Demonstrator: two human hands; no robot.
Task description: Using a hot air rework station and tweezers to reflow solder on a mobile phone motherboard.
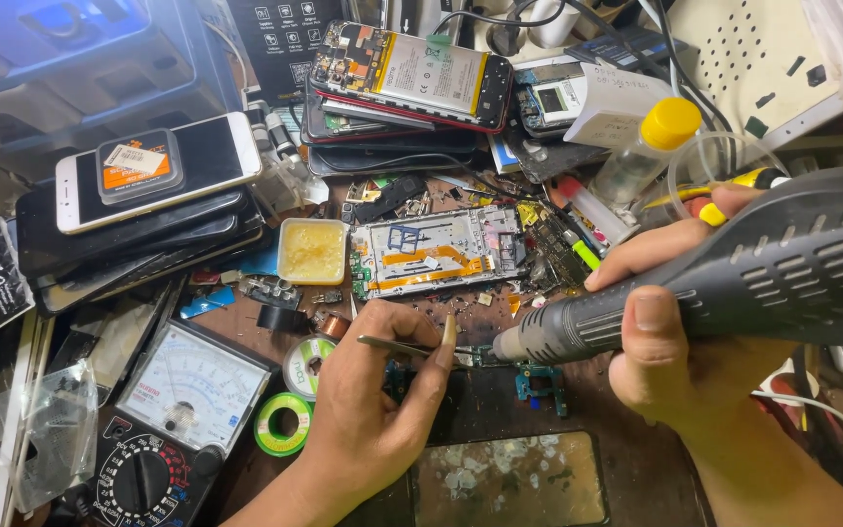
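Observation:
My left hand (pixel 373 410) pinches metal tweezers (pixel 402 346) whose tips point right toward a small circuit board (pixel 539 381) on the dark mat. My right hand (pixel 670 342) grips a dark grey hot-air gun (pixel 734 283); its metal nozzle (pixel 514 344) aims left and down at the same spot, almost touching the tweezer tips. Just behind lies an opened phone frame (pixel 436 249) with orange flex cables.
An analog multimeter (pixel 173 410) and green solder-wire spools (pixel 283 425) sit at the left. A flux tub (pixel 311 251), stacked phones (pixel 139 210), an opened phone with battery (pixel 412 73) and a yellow-capped bottle (pixel 646 146) crowd the back. A worn glass plate (pixel 509 478) lies in front.

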